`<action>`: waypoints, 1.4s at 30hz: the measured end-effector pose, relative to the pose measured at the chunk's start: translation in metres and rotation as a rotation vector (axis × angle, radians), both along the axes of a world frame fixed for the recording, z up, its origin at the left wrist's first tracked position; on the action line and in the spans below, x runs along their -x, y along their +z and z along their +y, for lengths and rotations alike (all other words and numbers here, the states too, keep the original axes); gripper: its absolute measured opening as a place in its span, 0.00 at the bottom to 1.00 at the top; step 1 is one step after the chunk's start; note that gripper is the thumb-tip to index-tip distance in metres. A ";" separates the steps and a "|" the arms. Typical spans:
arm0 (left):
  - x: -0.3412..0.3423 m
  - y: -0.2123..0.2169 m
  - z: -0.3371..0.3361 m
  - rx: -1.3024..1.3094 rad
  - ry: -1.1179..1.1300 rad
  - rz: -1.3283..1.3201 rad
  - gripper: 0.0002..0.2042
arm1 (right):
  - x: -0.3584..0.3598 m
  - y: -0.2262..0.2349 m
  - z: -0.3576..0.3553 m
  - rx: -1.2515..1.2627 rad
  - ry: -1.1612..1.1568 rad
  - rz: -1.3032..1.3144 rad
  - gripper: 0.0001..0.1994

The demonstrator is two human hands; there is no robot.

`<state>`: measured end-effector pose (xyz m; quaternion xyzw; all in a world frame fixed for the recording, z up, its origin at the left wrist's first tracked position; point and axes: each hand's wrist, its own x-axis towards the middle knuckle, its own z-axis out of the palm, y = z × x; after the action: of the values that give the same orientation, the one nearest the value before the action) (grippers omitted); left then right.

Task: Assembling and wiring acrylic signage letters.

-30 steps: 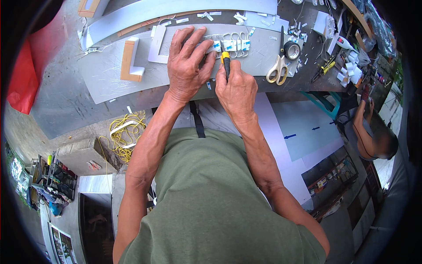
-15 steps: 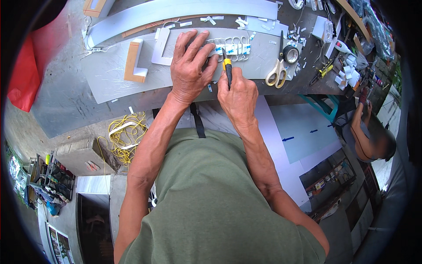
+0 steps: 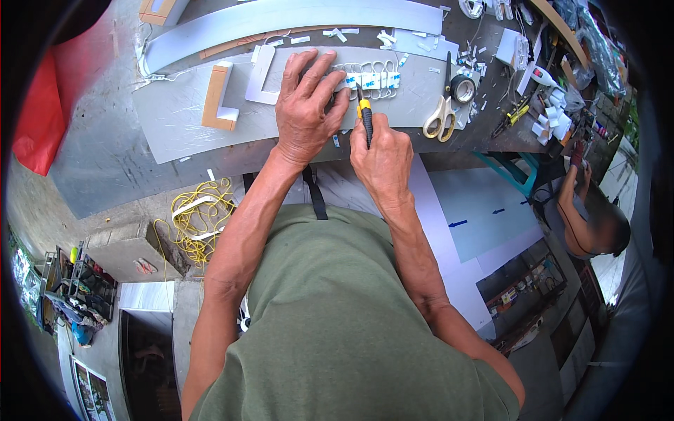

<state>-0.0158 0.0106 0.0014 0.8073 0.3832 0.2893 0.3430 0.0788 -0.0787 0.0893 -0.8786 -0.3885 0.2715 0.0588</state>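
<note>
My right hand point(image 3: 382, 158) grips a yellow-and-black utility knife point(image 3: 366, 118), its blade pointing away from me. The blade tip is over or touching a row of small white pieces point(image 3: 382, 81) with blue print and white wire loops. My left hand point(image 3: 307, 105) lies on the near left end of this row, fingers spread and holding nothing; its fingertips hide part of the row. Beneath it all is a scratched grey sheet point(image 3: 175, 126). Left of my left hand are a white L-shaped frame piece point(image 3: 259, 78) and a brown-edged white L-shaped block point(image 3: 214, 105).
Right of the row lie scissors point(image 3: 440, 121) with pale handles and a black tape roll point(image 3: 463, 88). A long curved white panel point(image 3: 295, 22) runs along the back. Offcuts, pliers point(image 3: 511, 121) and a glue gun point(image 3: 545, 77) clutter the right. Another person point(image 3: 583, 214) works at far right.
The knife tip has come slightly nearer to me along the white pieces. My left hand stays in place on the row. The whole view has shifted a little.
</note>
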 end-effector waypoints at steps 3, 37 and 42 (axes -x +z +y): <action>0.000 0.001 0.000 0.006 0.003 -0.007 0.14 | -0.001 0.004 0.002 -0.005 -0.009 0.009 0.11; 0.007 0.000 0.002 0.036 -0.021 -0.042 0.13 | -0.012 -0.018 -0.002 -0.211 -0.024 0.135 0.11; 0.007 -0.001 0.002 0.033 -0.018 -0.042 0.13 | -0.010 -0.017 0.000 -0.208 -0.003 0.107 0.11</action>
<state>-0.0224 0.0125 0.0008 0.7987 0.3733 0.2967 0.3671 0.0885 -0.0783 0.0721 -0.8525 -0.4096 0.2762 0.1707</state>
